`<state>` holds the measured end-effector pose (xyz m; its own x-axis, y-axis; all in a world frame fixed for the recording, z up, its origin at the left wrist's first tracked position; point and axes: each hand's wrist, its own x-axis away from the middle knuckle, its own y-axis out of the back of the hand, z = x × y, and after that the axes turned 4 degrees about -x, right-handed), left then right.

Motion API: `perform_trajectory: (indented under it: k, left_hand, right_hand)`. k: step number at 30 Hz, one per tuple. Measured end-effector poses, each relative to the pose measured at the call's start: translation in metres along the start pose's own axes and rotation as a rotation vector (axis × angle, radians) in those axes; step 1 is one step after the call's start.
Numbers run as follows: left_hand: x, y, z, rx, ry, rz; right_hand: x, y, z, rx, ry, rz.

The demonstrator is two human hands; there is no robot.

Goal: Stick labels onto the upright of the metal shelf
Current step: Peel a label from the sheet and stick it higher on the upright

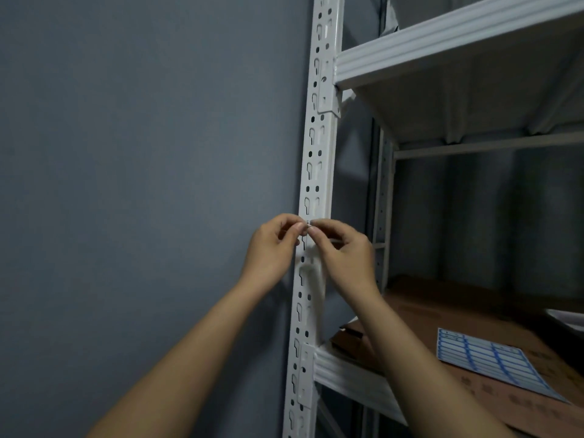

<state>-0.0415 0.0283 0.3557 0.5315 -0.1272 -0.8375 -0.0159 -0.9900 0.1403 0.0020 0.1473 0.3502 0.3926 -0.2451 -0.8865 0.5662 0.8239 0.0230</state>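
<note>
Before a grey wall (142,153), left hand (271,248) and right hand (344,254) pinch a label (308,228) at the upright (316,184).

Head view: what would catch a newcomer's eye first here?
Both hands, left hand and right hand, meet at the white slotted upright mid-frame, pinching a small label against it. At lower right a blue-lined label sheet lies on brown cardboard.

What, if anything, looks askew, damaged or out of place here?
Nothing stands out. The left hand and right hand pinch a small label against the white upright, which looks undamaged. The label sheet lies flat on the cardboard on the shelf.
</note>
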Motion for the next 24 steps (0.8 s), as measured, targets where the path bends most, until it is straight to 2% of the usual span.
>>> perform_trajectory:
  k: [7,16,20,24]
  left_hand:
    - [0.001,-0.005,0.006,0.039,0.026,-0.058]
    - [0.004,-0.006,0.008,-0.041,-0.027,-0.163]
    - [0.012,-0.004,0.004,-0.029,-0.056,-0.114]
    - [0.012,-0.001,-0.002,-0.036,-0.038,-0.160]
  right_hand:
    - [-0.003,-0.001,-0.003,0.078,0.021,-0.029]
    - [-0.004,0.001,-0.011,0.103,0.002,-0.108]
    - [0.004,0.004,-0.005,0.097,0.002,-0.041]
    - [0.008,0.009,0.001,0.022,-0.050,-0.044]
